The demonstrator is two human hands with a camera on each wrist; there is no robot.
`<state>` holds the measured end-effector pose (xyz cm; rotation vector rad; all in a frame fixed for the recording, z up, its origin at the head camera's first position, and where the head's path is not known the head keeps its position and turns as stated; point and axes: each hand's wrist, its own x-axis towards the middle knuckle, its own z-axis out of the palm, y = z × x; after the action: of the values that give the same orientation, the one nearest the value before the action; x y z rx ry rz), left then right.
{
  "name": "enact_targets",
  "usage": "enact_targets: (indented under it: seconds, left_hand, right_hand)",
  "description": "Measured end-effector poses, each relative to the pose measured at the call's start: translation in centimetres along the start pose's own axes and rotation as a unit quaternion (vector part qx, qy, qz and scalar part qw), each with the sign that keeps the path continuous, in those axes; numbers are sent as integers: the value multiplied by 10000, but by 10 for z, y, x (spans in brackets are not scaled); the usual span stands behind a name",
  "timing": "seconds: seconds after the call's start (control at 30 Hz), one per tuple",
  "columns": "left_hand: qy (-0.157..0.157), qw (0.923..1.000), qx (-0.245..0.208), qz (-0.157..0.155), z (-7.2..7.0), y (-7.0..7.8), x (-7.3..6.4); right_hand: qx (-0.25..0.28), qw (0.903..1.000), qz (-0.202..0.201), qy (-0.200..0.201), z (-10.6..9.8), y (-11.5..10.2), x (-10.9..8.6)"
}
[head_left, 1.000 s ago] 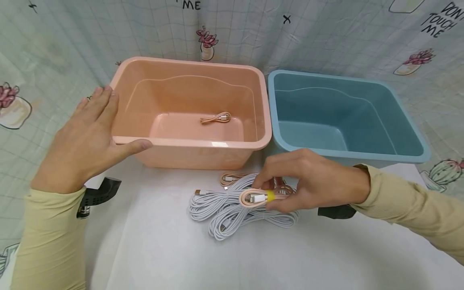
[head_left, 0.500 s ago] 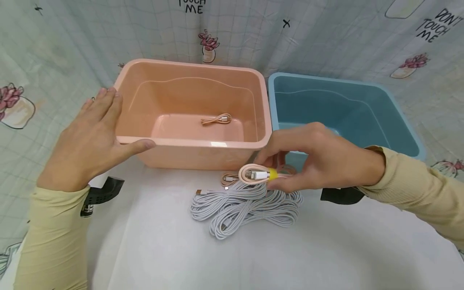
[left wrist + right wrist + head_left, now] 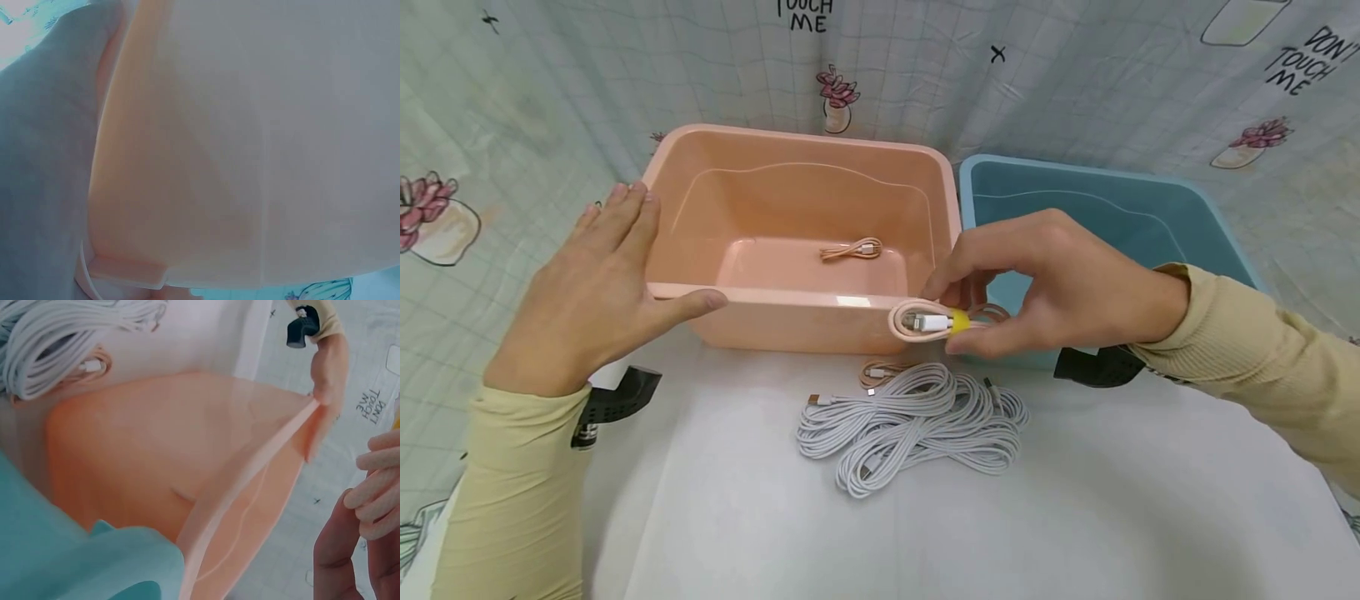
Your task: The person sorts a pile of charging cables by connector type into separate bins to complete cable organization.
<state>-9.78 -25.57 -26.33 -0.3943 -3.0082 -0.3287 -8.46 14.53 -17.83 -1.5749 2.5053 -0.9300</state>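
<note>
My right hand pinches a coiled peach charging cable between thumb and fingers. The cable has a yellow band and a white plug facing left. It hangs above the table, before the right front corner of the peach bin. In the right wrist view, the cable's coils show at the right edge beside my fingertips. My left hand rests on the bin's left front corner, fingers straight along the rim. Inside that bin lies another peach cable.
A blue bin stands right of the peach one, partly behind my right hand. On the white table before the bins lie coiled white cables, with one more peach cable behind them. A patterned curtain hangs behind.
My right hand has lifted the banded peach cable off the white coils, up and toward the bins. The left hand has stayed on the peach bin's rim.
</note>
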Motion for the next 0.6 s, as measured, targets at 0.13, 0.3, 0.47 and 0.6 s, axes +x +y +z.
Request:
enact_targets:
  seconds: [0.13,0.3,0.47,0.6]
  left_hand:
    - [34,10000,18,23,0,0,0]
    - [4,10000,-6,41,0,1,-1]
    - [-3,10000,-30,15,0,1,-1]
    - [-5,10000,-16,9,-1,1,-1]
  right_hand:
    - [23,10000,-37,35,1,9,8]
    - [-38,9999,13,143,3,18,16]
    - [-101,9997,110,173,4,25,24]
    - [-99,9997,172,139,4,30,31]
